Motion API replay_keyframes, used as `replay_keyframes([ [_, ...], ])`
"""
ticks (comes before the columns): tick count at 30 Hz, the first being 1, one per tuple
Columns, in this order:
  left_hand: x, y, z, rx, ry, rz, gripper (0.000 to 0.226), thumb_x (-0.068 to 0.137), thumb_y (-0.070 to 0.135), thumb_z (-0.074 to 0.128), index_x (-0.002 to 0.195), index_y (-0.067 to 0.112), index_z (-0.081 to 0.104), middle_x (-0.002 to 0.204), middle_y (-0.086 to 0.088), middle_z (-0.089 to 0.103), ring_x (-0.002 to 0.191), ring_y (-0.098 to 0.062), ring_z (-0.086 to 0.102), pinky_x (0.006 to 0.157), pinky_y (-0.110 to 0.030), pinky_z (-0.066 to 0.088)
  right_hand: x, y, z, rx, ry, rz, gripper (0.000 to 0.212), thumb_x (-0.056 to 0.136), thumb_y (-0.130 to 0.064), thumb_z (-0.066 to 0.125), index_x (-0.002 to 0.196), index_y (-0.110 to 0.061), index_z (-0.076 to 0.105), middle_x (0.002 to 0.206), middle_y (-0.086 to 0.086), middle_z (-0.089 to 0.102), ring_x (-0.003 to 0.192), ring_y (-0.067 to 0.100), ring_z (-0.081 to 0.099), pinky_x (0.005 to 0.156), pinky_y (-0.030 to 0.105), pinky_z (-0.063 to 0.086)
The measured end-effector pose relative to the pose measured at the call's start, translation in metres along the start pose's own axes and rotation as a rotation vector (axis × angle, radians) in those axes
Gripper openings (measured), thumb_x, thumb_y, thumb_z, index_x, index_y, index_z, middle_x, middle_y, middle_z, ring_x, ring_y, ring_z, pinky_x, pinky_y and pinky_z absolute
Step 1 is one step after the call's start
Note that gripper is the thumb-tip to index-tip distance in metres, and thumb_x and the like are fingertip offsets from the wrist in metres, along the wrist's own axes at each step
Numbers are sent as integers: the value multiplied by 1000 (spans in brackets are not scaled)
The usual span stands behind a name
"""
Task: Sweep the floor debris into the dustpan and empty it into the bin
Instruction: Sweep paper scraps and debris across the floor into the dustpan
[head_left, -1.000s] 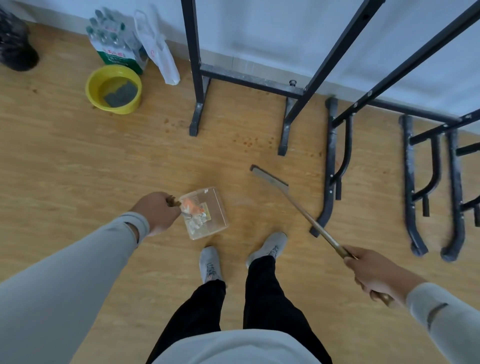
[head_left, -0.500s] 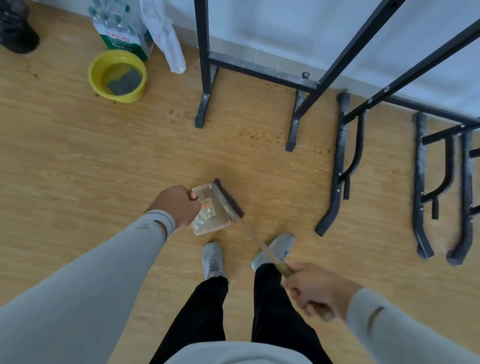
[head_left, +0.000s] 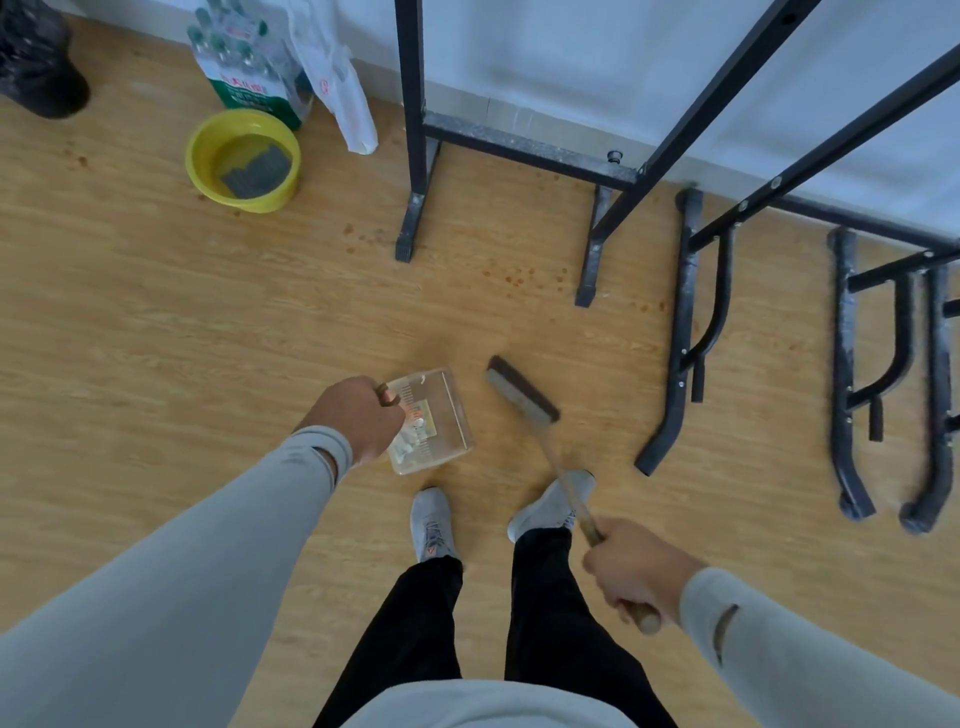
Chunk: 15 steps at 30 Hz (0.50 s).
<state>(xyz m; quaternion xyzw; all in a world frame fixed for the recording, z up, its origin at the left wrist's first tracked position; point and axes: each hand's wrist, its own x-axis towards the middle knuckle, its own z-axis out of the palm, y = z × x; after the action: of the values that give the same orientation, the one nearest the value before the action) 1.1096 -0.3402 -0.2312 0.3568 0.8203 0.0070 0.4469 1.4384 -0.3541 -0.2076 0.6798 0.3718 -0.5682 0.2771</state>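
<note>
A clear plastic dustpan (head_left: 441, 410) rests on the wooden floor just ahead of my feet, with white and orange scraps (head_left: 413, 431) lying inside it. My left hand (head_left: 358, 415) grips the dustpan's brown handle at its left end. My right hand (head_left: 631, 569) holds the wooden handle of a broom (head_left: 522, 389), whose dark head sits on the floor a little to the right of the dustpan, apart from it. Small orange-brown specks (head_left: 519, 275) are scattered on the floor farther ahead, near the black frame legs.
Black metal frame legs (head_left: 675, 332) stand ahead and to the right along the white wall. A yellow basin (head_left: 202, 171) with a grey pad, a pack of bottles (head_left: 244, 67) and a white bag (head_left: 337, 83) sit at the far left. A black bag (head_left: 36, 62) fills the top-left corner.
The broom head swept left against the dustpan's mouth, then drew back to the right of it. My left hand has kept hold of the dustpan.
</note>
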Motion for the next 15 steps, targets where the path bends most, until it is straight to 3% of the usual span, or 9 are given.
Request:
replay_keyframes([
  [4, 1, 3, 0, 6, 5, 9, 16, 92, 31, 59, 83, 18, 61, 83, -8, 67, 72, -27, 62, 64, -35, 52, -19, 6, -10, 287, -255, 58, 39, 97, -2, 49, 131, -22, 55, 60, 4, 43, 44, 13, 33, 39, 22, 30],
  [8, 0, -1, -2, -14, -1, 5, 14, 92, 30, 59, 90, 17, 64, 85, -8, 68, 75, -28, 65, 72, -40, 57, -50, 32, -71, 569, -233, 96, 40, 99, -1, 56, 131, -25, 64, 66, 7, 43, 45, 11, 29, 34, 19, 28],
  [12, -2, -4, -1, -11, 0, 4, 12, 93, 30, 59, 91, 19, 63, 85, -7, 68, 74, -26, 65, 67, -36, 54, -72, 39, -91, 570, -174, 72, 40, 100, 0, 55, 129, -27, 63, 66, 8, 43, 47, 12, 27, 35, 20, 25],
  [15, -4, -8, -2, -2, -1, 0, 14, 92, 29, 58, 87, 17, 63, 81, -10, 69, 68, -27, 63, 65, -37, 53, -65, 30, -90, 436, -47, 12, 37, 100, -3, 53, 125, -29, 63, 64, 7, 46, 46, 13, 33, 40, 22, 29],
])
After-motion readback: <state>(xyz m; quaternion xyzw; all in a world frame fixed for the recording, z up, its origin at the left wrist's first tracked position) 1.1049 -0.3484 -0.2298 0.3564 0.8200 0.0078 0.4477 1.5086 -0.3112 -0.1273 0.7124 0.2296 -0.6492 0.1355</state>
